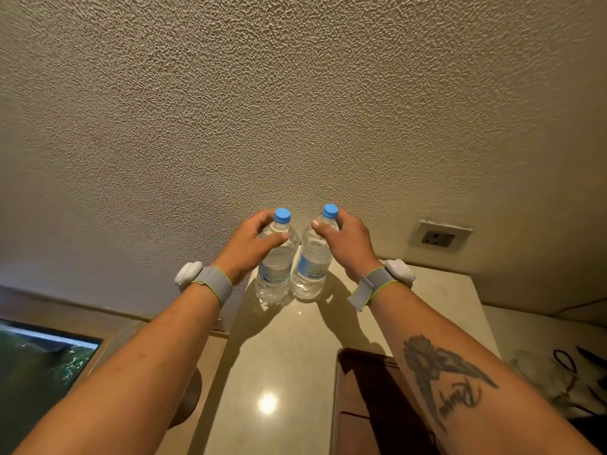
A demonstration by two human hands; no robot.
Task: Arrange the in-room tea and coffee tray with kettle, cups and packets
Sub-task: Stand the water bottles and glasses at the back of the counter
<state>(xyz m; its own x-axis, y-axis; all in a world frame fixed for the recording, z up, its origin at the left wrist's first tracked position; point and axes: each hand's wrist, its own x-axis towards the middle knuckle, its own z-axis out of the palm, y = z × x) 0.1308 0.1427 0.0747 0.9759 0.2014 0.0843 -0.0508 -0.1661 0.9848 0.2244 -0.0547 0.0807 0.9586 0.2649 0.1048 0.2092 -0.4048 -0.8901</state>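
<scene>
Nearest, a dark wooden tray (371, 405) with a raised rim lies on the glossy, pale stone counter (285, 349), which mirrors a ceiling light. Farther on, two clear, ribbed plastic bottles stand upright, just beside each other, blue-capped. The left hand (244, 246) curls round the left bottle (276, 267); the right hand (348, 241) grips the right bottle (312, 261) near its shoulder. Behind rises a rough stippled wall (295, 110) with a socket (438, 238).

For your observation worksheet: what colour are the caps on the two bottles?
Both caps are light blue, seen in the head view, the only one.
</scene>
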